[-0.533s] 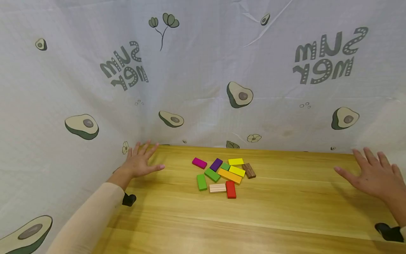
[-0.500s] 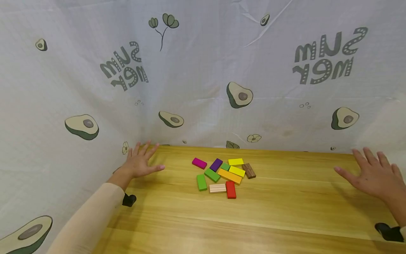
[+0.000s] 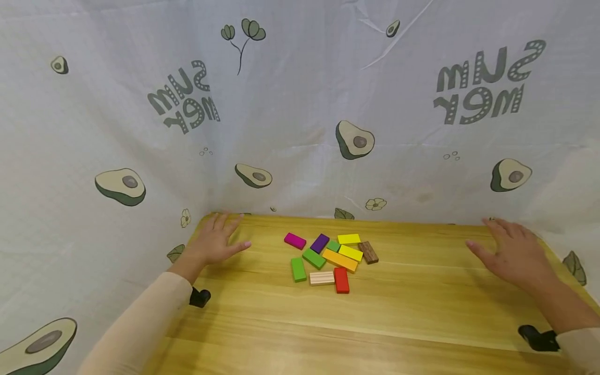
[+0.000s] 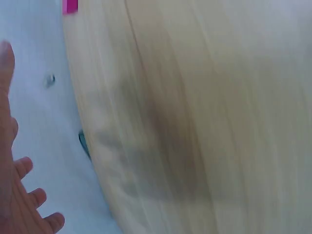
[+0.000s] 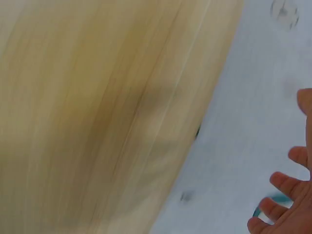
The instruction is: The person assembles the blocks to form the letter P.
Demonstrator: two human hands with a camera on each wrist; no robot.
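Observation:
In the head view my left hand [image 3: 213,244] is held over the table's left side, fingers spread, holding nothing. My right hand [image 3: 513,255] hovers on the far right, also spread and holding nothing. Several small coloured blocks lie in a loose group between them. The magenta block [image 3: 295,240] is nearest my left hand, the brown block [image 3: 368,252] nearest my right. Among the others are a purple block [image 3: 320,243], an orange block [image 3: 339,260], a red block [image 3: 341,280], a pale striped block [image 3: 322,278] and a light green block [image 3: 298,269], plus yellow ones.
The wooden table [image 3: 398,323] meets a white cloth [image 3: 290,104] printed with avocados at its back and sides. A black wrist camera [image 3: 200,298] shows below my left wrist, and another black camera [image 3: 538,338] below my right.
Both hands have moved inward over the table: the right one clearly to the left, the left one slightly to the right. The blocks have stayed where they were.

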